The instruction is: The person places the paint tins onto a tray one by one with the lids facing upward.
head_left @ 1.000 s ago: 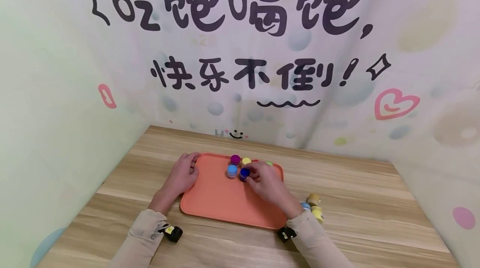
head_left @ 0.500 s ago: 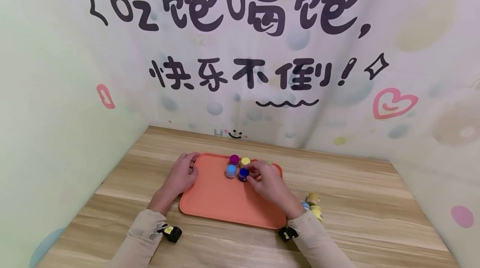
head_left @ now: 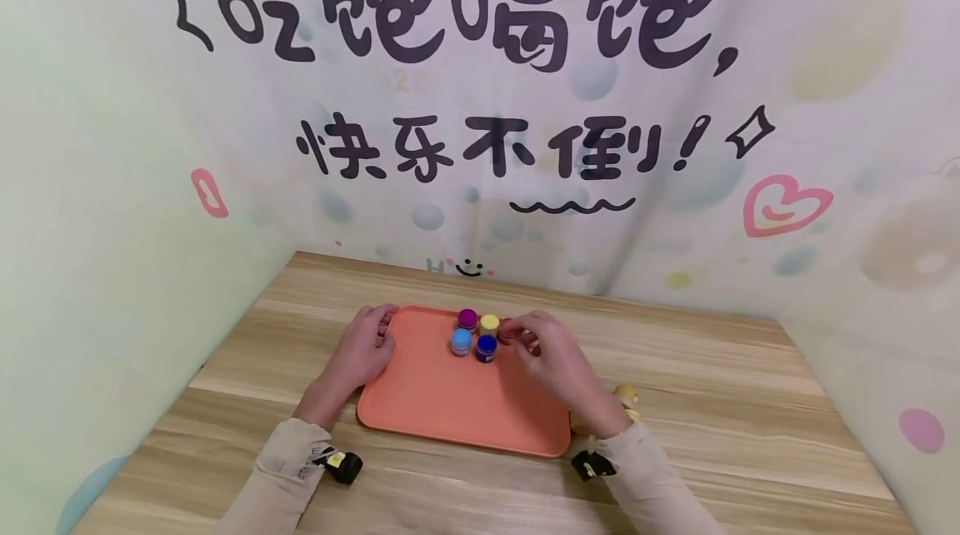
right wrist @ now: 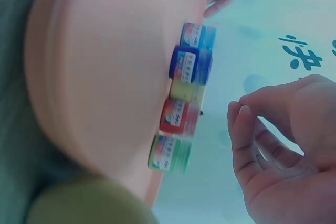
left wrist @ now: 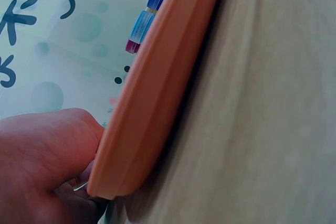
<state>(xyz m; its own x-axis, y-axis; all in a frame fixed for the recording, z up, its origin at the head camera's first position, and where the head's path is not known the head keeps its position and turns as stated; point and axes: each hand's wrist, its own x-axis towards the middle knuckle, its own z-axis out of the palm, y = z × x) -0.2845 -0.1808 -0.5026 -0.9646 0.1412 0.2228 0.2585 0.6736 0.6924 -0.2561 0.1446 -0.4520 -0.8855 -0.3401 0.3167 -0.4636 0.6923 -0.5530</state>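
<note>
An orange tray lies on the table, and my left hand grips its left rim near the far corner. On the tray's far part stand small lidded paint jars: purple, yellow, light blue, dark blue and red. A green jar shows in the right wrist view; my right hand covers it in the head view. That hand hovers over the tray's right side beside the red jar, fingers bent, thumb and fingertips close together, nothing visible between them.
A brown-topped jar and a yellow jar stand on the wooden table right of the tray, partly hidden by my right forearm. A printed wall rises behind the table. Black cameras sit at both wrists.
My right hand has let go of the dark blue jar and moved right, baring that jar and the red one beside it. My left hand stays on the tray.
</note>
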